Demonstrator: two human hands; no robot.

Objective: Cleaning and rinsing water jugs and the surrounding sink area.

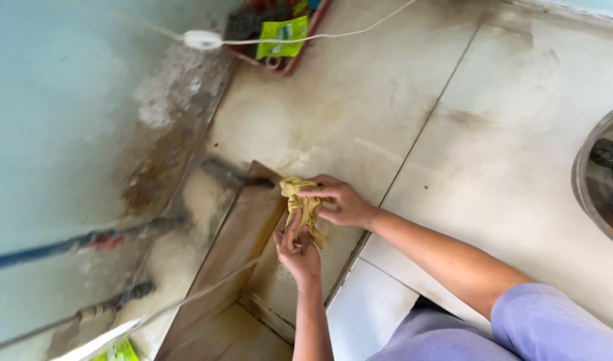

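Head view: crumpled yellow cloth rag (302, 202) bunched and twisted between both hands above the tiled floor (494, 134), at the edge of a sunken wooden-walled recess (243, 234). Right hand (343, 202) clamped over the top, left hand (298, 251) pinching the lower end. Seemingly mid-wringing; rag damp-looking, stained, tightly wadded, not yet laid down.

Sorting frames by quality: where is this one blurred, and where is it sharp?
Head view: left wall pipes are smeared by motion blur; both hands, left hand and right hand, wringing the yellow cloth are fairly sharp; soft daylight, no harsh glare.
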